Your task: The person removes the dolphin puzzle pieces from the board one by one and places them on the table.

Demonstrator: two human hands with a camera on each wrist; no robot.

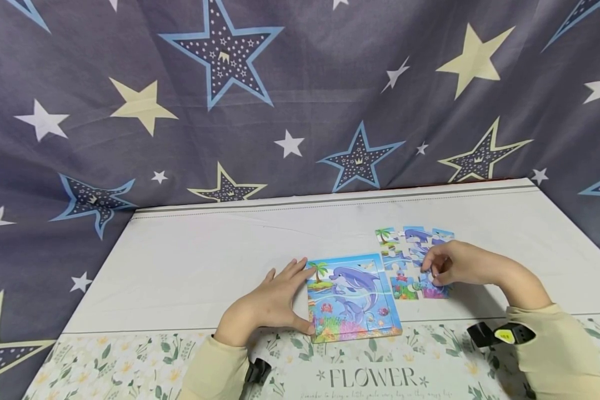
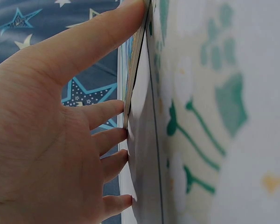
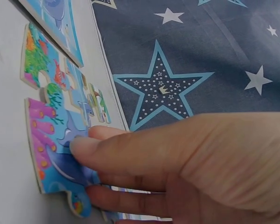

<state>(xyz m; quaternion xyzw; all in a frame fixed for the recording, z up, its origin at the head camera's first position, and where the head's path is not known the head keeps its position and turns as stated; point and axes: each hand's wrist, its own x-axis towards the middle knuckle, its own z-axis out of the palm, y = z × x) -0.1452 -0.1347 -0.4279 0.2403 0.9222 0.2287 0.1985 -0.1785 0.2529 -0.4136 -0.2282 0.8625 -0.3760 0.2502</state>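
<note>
A dolphin puzzle board (image 1: 352,297) with a blue border lies on the table. At its left side my left hand (image 1: 275,303) has its fingers spread, thumb by the lower left corner and fingertips by the upper left edge. In the left wrist view, the thumb and a fingertip touch the board's thin edge (image 2: 136,60). To the board's right, my right hand (image 1: 462,265) has curled fingers and pinches a puzzle piece (image 3: 44,135) with pink coral and part of a dolphin. Beside that piece lies another puzzle piece (image 3: 36,56) with green and orange seaweed.
More loose puzzle pieces (image 1: 392,258) lie in loose rows right of the board, some with small gaps between them. A white tablecloth (image 1: 220,261) with a floral front band covers the table. Behind it hangs a dark star-patterned curtain (image 1: 310,72).
</note>
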